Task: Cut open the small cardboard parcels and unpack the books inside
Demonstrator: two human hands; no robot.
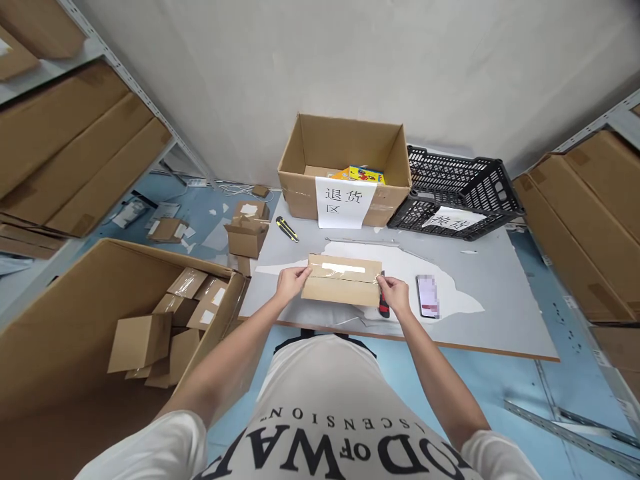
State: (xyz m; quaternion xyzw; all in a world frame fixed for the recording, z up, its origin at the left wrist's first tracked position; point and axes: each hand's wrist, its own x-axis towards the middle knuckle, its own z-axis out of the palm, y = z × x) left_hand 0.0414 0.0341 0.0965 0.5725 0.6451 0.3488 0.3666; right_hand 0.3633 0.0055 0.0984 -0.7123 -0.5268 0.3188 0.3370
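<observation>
Between my two hands is a small brown cardboard box [342, 288], with clear tape and a white label strip on it. A dark seam runs along its length. My left hand [291, 283] pinches its left end, and my right hand [395, 293] grips the right end. Just beneath my right hand lies a red and black cutter [384, 308], partly hidden by the box and fingers. To the right of that hand a phone [428, 296] rests face up with its screen lit.
Behind stand a large open carton [345, 200] with a paper sign and colourful packets inside, and a black plastic crate [457, 190]. A yellow and black cutter [287, 229] lies on the grey table [505, 313]. At left, a big carton [115, 250] holds several small boxes. Shelves flank both sides.
</observation>
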